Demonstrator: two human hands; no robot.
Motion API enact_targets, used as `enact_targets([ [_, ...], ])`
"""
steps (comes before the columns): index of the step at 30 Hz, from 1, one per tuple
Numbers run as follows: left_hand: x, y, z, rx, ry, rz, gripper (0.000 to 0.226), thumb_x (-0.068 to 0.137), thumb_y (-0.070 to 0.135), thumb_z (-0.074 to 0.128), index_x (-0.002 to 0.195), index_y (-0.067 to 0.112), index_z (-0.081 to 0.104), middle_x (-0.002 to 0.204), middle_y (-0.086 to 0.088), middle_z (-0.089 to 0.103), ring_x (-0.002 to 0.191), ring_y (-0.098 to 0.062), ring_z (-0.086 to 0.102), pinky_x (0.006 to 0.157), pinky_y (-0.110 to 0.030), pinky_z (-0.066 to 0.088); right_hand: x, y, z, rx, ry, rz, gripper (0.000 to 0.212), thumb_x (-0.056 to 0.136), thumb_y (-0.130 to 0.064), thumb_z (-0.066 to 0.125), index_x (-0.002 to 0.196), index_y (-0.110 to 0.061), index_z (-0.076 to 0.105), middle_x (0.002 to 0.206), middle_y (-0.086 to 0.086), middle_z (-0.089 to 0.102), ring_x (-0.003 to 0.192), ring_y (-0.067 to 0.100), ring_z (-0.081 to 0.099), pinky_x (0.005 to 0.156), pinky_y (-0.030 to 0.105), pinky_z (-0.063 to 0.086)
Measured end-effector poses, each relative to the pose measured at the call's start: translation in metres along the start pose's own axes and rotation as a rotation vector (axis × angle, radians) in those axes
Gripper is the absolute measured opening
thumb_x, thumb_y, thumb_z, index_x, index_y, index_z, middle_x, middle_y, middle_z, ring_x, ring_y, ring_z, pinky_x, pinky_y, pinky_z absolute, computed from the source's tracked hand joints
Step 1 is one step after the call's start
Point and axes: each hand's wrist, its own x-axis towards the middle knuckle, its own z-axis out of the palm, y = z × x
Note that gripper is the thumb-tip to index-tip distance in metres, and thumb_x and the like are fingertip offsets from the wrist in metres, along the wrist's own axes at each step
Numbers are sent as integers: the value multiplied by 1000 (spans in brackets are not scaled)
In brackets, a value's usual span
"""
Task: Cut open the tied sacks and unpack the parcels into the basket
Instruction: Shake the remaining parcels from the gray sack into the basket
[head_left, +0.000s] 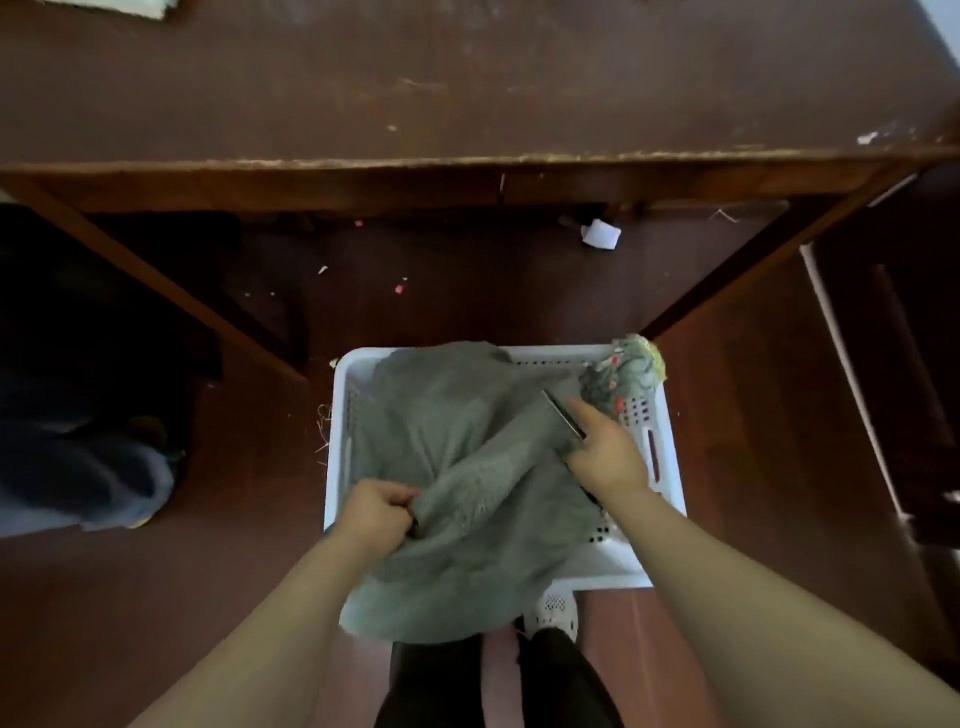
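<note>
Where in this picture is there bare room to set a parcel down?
The table top is mostly bare. Bare floor lies left of the basket, up to the table leg, and also right of it. The basket itself is crowded: the sack drapes over it, gripped by the left hand, with the right hand holding a knife.

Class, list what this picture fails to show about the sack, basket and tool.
Head view:
Inside of the basket: covered by the draped sack.
Any parcels: none seen; the sack hides its contents.
The tool in the right hand: blurred, handle hidden by the fingers.
The left hand: fingertips buried in sack folds.
</note>
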Motion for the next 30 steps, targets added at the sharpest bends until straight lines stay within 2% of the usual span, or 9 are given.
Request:
enact_targets([
  [3,19,-8,-22,152,-113,-42,39,78,-18,47,63,12,68,55,-1,61,59,-15,54,50,-17,47,23,-13,15,-331,-146,-79,81,82,-5,54,149,-37,23,157,7,21,121,31,52,84,35,48],
  [5,30,-6,-34,168,-178,-108,34,81,-11,52,61,14,62,59,-1,59,58,-13,53,49,-17,45,37,-18,30,-466,-279,-110,60,85,-12,58,141,-27,43,151,12,31,120,33,53,88,35,47],
  [8,47,-4,-48,12,-160,-210,25,83,35,64,74,12,61,81,-10,60,68,-20,56,63,-25,44,34,-29,47,-421,-278,-23,23,89,-19,52,108,-10,63,119,18,60,110,34,56,84,34,46],
  [11,67,-9,-53,120,-10,-187,83,66,77,62,122,14,58,124,-12,52,116,-32,51,98,-38,43,18,-43,50,-271,-241,62,18,87,-15,49,95,-6,63,108,20,64,104,34,58,78,33,44],
  [16,85,-9,-37,200,257,-38,105,64,49,82,144,13,25,154,-8,8,139,-35,14,113,-47,25,-3,-37,72,110,-494,208,17,83,-27,65,71,-15,61,79,3,64,81,18,59,67,24,46],
  [21,103,-21,-21,52,167,89,90,72,25,82,146,22,30,140,-6,49,125,-29,48,101,-36,40,14,-16,63,118,-528,194,107,45,-60,86,136,-21,47,132,-4,56,119,16,55,104,35,43],
  [23,98,-18,-11,127,123,75,71,77,27,78,138,13,45,134,-10,55,122,-30,51,93,-29,40,16,-5,53,-236,-494,117,86,68,-43,80,142,-26,40,134,0,54,123,22,52,101,34,43],
  [26,81,-5,3,49,100,56,62,75,35,78,127,9,57,126,-9,61,116,-27,56,92,-27,43,14,4,35,-425,-316,182,10,85,-21,56,94,-22,60,108,8,64,96,28,59,74,30,44],
  [30,54,22,-1,-207,186,-11,48,74,32,80,109,3,67,110,-10,66,99,-26,62,92,-37,51,5,-4,16,-301,-130,156,17,88,-11,46,100,-10,58,112,18,56,96,34,57,73,31,43],
])
